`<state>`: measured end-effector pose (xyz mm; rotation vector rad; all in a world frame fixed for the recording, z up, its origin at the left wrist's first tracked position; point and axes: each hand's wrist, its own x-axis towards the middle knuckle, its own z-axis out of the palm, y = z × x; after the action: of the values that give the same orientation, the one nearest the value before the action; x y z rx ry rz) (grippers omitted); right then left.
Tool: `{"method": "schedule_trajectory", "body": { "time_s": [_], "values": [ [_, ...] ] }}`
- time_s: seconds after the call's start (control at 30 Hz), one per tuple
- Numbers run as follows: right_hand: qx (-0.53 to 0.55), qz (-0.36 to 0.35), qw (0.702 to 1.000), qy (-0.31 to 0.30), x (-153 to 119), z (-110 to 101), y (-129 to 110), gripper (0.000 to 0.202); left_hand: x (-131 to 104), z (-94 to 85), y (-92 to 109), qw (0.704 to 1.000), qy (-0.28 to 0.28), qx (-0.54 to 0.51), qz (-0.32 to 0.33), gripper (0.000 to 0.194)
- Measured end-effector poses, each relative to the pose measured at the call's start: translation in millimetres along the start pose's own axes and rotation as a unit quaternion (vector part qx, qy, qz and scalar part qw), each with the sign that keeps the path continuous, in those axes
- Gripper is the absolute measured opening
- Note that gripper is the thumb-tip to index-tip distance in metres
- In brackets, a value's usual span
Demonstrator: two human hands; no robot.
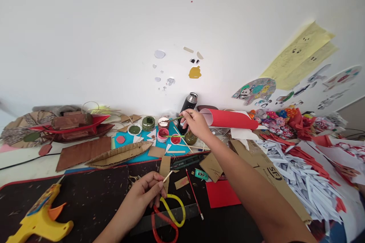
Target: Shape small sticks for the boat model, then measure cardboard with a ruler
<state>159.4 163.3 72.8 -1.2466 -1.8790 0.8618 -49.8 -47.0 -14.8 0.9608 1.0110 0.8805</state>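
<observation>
Pale stick point(168, 176), red-and-yellow scissor handles point(183, 210), white paint point(163, 120), blue sheet point(138, 156), black-and-silver flask point(189, 104).

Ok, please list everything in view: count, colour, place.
glue gun: 1, yellow, left
scissors: 1, red and yellow, front
pencil: 1, red, front
card: 1, red, front
mat: 1, black, front
stick: 1, pale, front
board: 1, brown, left
hull: 1, tan, left
boats: 2+, red and brown, left
jars: 4, green, white, red, olive, centre
dishes: 2, green and red, centre
paper: 1, blue, under jars
brushes: apparently 2, greenish, centre
flask: 1, black, silver, back
roll: 1, red, back right
flowers: many, mixed, right
strips: many, white and red, right
cardboard: several, tan, centre and right
wall: 1, white, back
cutouts: many, mixed, wall
sheets: 2, yellow, wall
scraps: many, mixed, throughout
left hand: 1, front, holds stick
right hand: 1, centre, holds brush
</observation>
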Motion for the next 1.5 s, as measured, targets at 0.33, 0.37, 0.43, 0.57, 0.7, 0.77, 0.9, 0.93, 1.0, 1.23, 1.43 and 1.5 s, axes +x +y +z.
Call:
{"method": "schedule_trajectory", "body": {
  "time_s": [0.33, 0.37, 0.43, 0.57, 0.7, 0.77, 0.9, 0.93, 1.0, 1.23, 1.43, 1.5],
  "values": [
    [-0.007, -0.01, 1.0, 0.014, 0, 4, 0, 0.03, 0, 0.2, 3, 1.0, 0.0, 0.007, -0.008, 0.07],
    [-0.021, -0.014, 1.0, 0.018, 0, 3, 2, 0.03, 0, 0.4, 3, 1.0, 0.0, 0.007, -0.01, 0.07],
    [-0.034, -0.017, 0.999, 0.024, -1, 1, 5, 0.031, 0, 1.0, 4, 1.0, 0.0, 0.005, -0.012, 0.07],
    [-0.032, -0.017, 0.999, 0.032, -2, 0, 5, 0.031, 0, 1.6, 3, 1.0, -0.001, 0.006, -0.011, 0.072],
    [-0.026, -0.022, 0.999, 0.028, -4, 4, -1, 0.031, 0, 1.1, 1, 1.0, -0.001, 0.01, -0.01, 0.071],
    [-0.027, -0.021, 0.999, 0.019, -5, 5, -3, 0.031, 0, 1.0, 1, 1.0, -0.002, 0.011, -0.009, 0.07],
    [-0.02, -0.014, 0.999, 0.027, -6, 3, -2, 0.031, -1, 1.9, 2, 1.0, -0.003, 0.009, -0.009, 0.07],
    [-0.015, -0.013, 0.999, 0.031, -6, 2, -2, 0.031, -1, 2.2, 2, 1.0, -0.003, 0.008, -0.008, 0.069],
    [-0.004, -0.013, 0.999, 0.036, -6, 2, 0, 0.032, 0, 2.5, 2, 1.0, -0.003, 0.005, -0.007, 0.069],
    [0.002, 0.002, 1.0, 0.019, -8, 4, 2, 0.034, 0, 1.3, 0, 1.0, -0.003, 0.007, -0.009, 0.068],
    [0.041, -0.007, 0.999, 0.025, -8, 5, 1, 0.039, 0, 0.9, 0, 1.0, -0.004, 0.012, -0.01, 0.069],
    [0.049, -0.005, 0.998, 0.029, -8, 7, 0, 0.04, 0, 1.3, 0, 1.0, -0.004, 0.012, -0.011, 0.069]
  ]
}}
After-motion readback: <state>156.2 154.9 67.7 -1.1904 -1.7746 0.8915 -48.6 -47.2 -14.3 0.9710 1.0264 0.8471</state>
